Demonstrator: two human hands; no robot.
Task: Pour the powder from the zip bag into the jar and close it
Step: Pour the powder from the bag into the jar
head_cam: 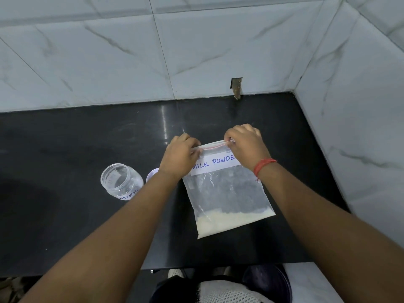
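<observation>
Countertop point(87, 138), black and glossy, runs under a wall of pale marbled tiles point(196, 51) that turns a corner at right. Zip bag point(227, 193) lies flat on the counter right of centre, clear plastic, sealed end away from the person, a white strip label point(215, 164) reading "MILK POWDE…" (the last letter hidden by the wrist). Powder point(231, 221), pale cream, sits gathered along the bag's near edge. Left hand point(180, 155) pinches the bag's top left corner, fingers curled round the red zip line point(213, 146). Right hand point(246, 143) pinches the top right corner likewise, fingers bunched over the seal; a red thread band point(263, 166) circles that wrist. Jar point(121, 181), clear and uncapped, stands left of the bag, apart from it. Lid point(152, 174), pale, lies just right of the jar, mostly behind the left forearm.
</observation>
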